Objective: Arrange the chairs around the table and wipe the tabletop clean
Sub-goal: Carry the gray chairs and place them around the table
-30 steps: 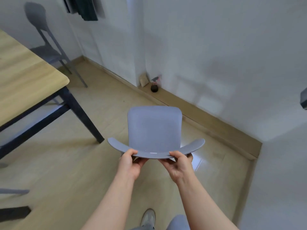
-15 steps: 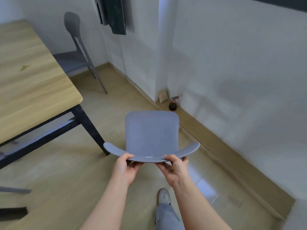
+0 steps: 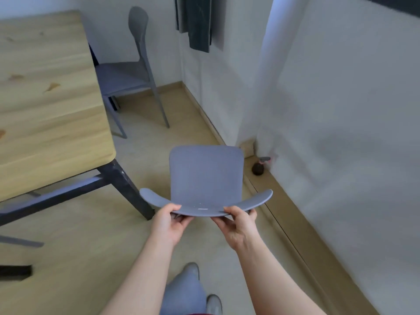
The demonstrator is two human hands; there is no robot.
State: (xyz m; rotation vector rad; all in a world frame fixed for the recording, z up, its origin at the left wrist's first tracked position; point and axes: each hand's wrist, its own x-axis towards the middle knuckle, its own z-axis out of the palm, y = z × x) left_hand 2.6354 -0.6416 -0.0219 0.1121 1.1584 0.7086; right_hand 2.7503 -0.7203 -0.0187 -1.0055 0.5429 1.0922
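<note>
A grey-blue plastic chair (image 3: 205, 178) is in front of me, seen from above over its curved backrest. My left hand (image 3: 169, 223) grips the backrest's top edge left of centre, and my right hand (image 3: 238, 223) grips it right of centre. The wooden table (image 3: 45, 98) with dark legs fills the left side; its near corner leg stands just left of the held chair. A second grey chair (image 3: 134, 73) stands at the table's far right side, near the wall. The held chair's legs are hidden under its seat.
A white wall with a wooden skirting ledge (image 3: 284, 201) runs along the right. A small dark object (image 3: 258, 170) sits on the ledge by the wall corner. Dark cloth (image 3: 195, 21) hangs on the far wall. Another chair's leg (image 3: 20, 241) shows at the lower left.
The view has swung left and forward, so the table and far chair now fill more of the frame. Both hands keep the same grip on the chair's backrest, and the chair sits nearer the table leg.
</note>
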